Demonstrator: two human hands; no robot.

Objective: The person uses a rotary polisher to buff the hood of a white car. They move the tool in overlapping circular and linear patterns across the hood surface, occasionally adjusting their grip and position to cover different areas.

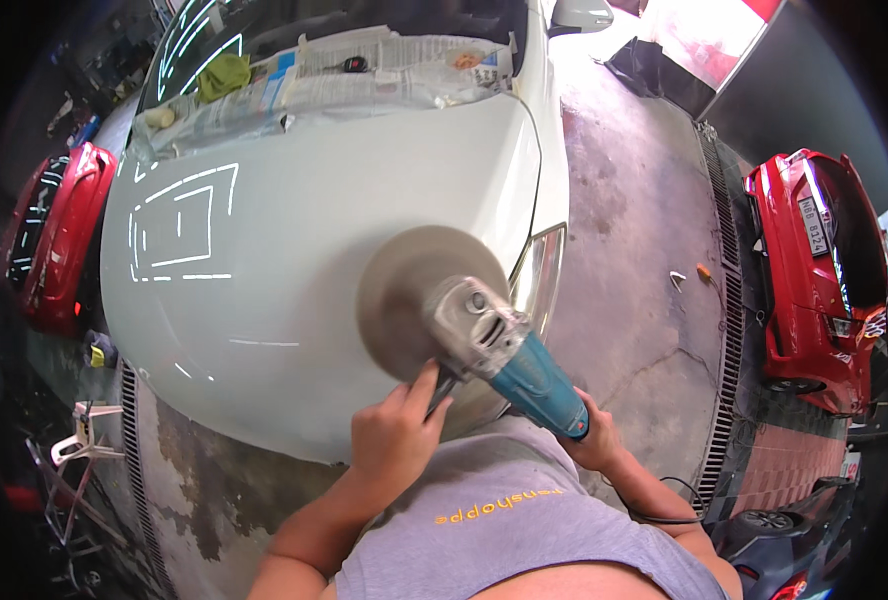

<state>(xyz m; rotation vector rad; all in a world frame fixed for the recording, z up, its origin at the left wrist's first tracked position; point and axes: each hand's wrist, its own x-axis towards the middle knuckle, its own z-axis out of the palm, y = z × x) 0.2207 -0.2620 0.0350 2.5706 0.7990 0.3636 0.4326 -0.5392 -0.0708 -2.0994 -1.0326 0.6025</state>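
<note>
A teal polisher (536,380) with a grey metal head lies across the front corner of a white car hood (294,300). Its round pad (389,300) is smeared by spinning and covers the hood's edge near the headlight (541,270). My left hand (396,430) is closed around the black side handle (442,390) by the polisher's head. At the rear end of the teal body, my right hand (599,435) wraps round the grip, its fingers partly hidden. A black cord (664,518) runs from there past my right forearm.
Newspaper (394,65) covers the windshield base, with a green cloth (224,77) on it. Red cars stand left (69,240) and right (814,280). A white plastic chair (86,435) is at lower left. Floor grates (729,330) run along both sides; small items (704,272) lie on the concrete.
</note>
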